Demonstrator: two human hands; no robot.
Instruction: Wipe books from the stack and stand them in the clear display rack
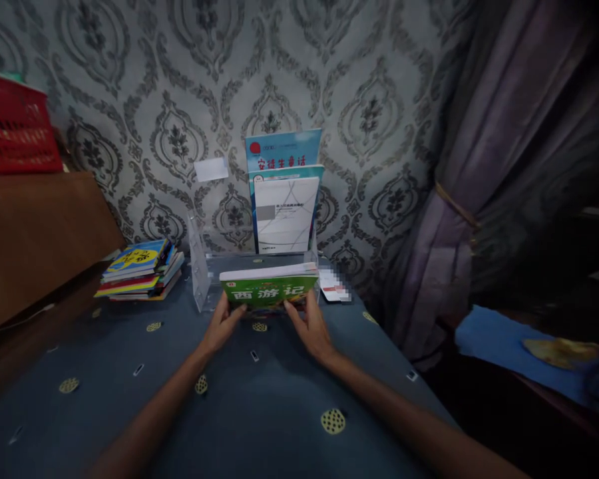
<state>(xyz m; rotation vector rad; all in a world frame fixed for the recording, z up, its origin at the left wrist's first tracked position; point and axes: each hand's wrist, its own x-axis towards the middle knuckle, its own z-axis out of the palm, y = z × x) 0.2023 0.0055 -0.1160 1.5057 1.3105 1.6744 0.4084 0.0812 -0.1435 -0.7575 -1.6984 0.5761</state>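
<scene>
Between my two hands is a green-covered book [267, 283] with large white characters, its white page edge facing up. My left hand [223, 326] grips its left side, thumb on the cover. On the right side, my right hand [312, 326] holds it the same way; the fingers behind the book are hidden. Just beyond it stands a clear acrylic rack [198, 263]. Upright at the rack's back right are a white book [285, 223] and, behind it, taller blue books [284, 143].
Stacked books [140, 263] lie on the dark patterned tablecloth [259, 412] at left. A card [332, 285] lies right of the rack. A red basket [17, 126] rests on a brown box [44, 233]. A tied curtain [439, 266] hangs at right; patterned wallpaper covers the back wall.
</scene>
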